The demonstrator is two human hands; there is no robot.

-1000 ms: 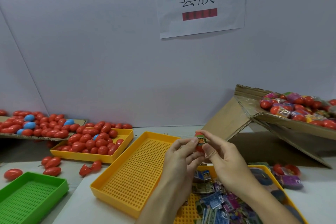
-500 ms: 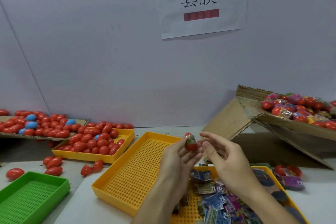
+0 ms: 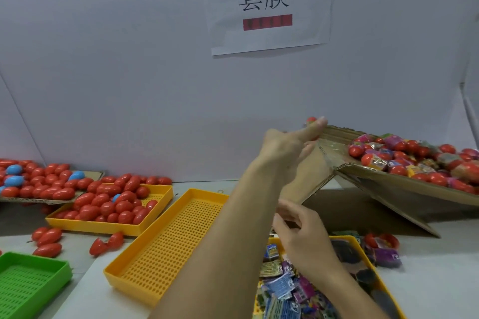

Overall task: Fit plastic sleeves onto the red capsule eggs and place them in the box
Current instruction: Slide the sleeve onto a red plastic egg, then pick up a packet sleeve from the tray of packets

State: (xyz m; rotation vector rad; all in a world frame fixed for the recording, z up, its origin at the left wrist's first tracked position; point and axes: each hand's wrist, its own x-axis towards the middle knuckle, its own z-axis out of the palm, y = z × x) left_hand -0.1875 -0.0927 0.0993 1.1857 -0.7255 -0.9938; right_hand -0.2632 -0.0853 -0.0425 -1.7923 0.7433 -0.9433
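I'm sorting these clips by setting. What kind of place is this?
Probably a small hand-packing workstation. A paper sign on the partition wall labels the station, yellow trays hold loose red eggs, and a cardboard box collects the sleeved ones.

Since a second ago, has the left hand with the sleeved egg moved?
Yes. The left hand has gone up and right from above the empty yellow tray, and now holds the sleeved egg at the cardboard box's near corner.
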